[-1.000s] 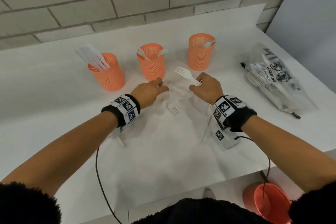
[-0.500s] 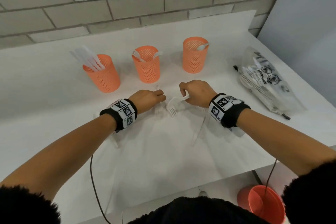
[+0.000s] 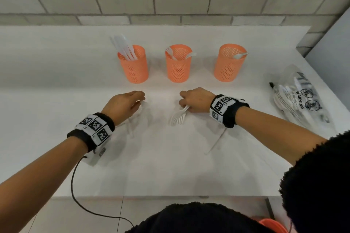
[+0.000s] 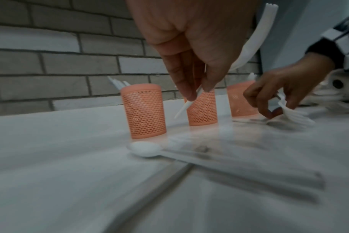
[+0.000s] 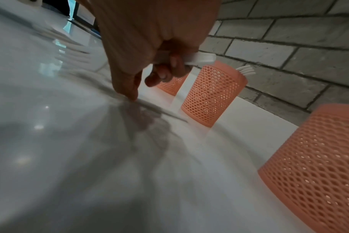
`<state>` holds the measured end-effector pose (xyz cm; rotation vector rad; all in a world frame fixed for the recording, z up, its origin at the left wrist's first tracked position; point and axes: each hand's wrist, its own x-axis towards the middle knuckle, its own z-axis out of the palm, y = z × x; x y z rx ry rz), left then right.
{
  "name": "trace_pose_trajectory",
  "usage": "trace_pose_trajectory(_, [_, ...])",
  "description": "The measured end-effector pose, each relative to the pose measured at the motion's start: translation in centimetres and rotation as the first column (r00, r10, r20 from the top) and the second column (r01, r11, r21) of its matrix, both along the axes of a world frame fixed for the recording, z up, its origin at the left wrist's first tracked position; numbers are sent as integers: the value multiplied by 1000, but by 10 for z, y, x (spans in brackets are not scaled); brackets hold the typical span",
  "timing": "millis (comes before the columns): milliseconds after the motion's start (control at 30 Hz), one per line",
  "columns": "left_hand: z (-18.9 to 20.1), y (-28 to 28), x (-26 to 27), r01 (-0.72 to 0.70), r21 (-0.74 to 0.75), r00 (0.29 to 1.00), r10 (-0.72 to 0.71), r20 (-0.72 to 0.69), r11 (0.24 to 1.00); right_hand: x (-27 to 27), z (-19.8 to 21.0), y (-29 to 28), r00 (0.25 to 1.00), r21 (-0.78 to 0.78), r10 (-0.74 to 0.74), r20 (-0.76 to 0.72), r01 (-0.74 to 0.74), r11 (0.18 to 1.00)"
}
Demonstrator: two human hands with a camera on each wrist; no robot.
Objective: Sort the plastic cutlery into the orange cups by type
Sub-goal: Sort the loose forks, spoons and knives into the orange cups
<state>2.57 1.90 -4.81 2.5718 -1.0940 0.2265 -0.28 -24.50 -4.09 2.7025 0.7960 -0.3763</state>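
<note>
Three orange mesh cups stand in a row: the left cup (image 3: 135,64) holds knives, the middle cup (image 3: 178,64) holds forks, and the right cup (image 3: 230,63) holds a spoon. In front of the middle cup my right hand (image 3: 182,100) grips a bunch of white forks (image 3: 178,117) by the handles, tines toward me. Its forefinger (image 5: 133,96) touches the table. My left hand (image 4: 197,94) pinches one white utensil (image 4: 249,47) just above the table, in front of the left cup. A white spoon (image 4: 145,149) lies on the table below that hand.
A clear plastic bag (image 3: 299,100) with more cutlery lies at the right edge of the white table (image 3: 170,166). One loose white utensil (image 3: 216,142) lies under my right wrist. A brick wall runs close behind the cups.
My right hand came down from holding one fork up and now grips a bunch of forks low over the table. My left hand moved left and lifted a utensil. The hands drew apart.
</note>
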Motion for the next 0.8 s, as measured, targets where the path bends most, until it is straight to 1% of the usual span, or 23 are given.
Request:
trace_pose_trajectory(67, [3,4,-3,-103,-46,992,99,-76,994,-2,-1,-3,1000,4,-2,16,2,1000])
trace_pose_trajectory(167, [8,-1,-5,-157,-102,983,145,-116,982,-7,-4,-4,1000,40,-19,3,19,999])
trace_pose_trajectory(300, [12,-13,-6,-172,-135,979,155,-131,976,-12,-4,0,998,60,-54,-13,54,997])
trace_pose_trajectory(533, [5,-16,-19,-166,-115,973,144,-182,979,-22,-12,7,996,1,-18,87,18,1000])
trace_pose_trajectory(600, [4,-17,-21,-155,-120,977,134,-167,981,-24,-8,9,989,43,-36,147,30,999])
trace_pose_trajectory(667, [6,-22,-23,-130,-147,983,108,-148,980,-26,2,5,966,141,-126,224,96,985])
trace_pose_trajectory(700, [8,-26,-24,-118,-170,985,95,-141,978,-27,8,0,943,239,-209,259,147,960])
trace_pose_trajectory(733, [10,-32,-26,-116,-199,986,88,-141,973,-30,13,-6,908,364,-319,271,210,908])
trace_pose_trajectory(767, [10,-39,-27,-121,-235,985,87,-150,964,-35,17,-14,862,499,-444,243,282,820])
trace_pose_trajectory(800, [12,-47,-29,-134,-265,981,90,-172,955,-40,21,-21,806,628,-571,156,366,687])
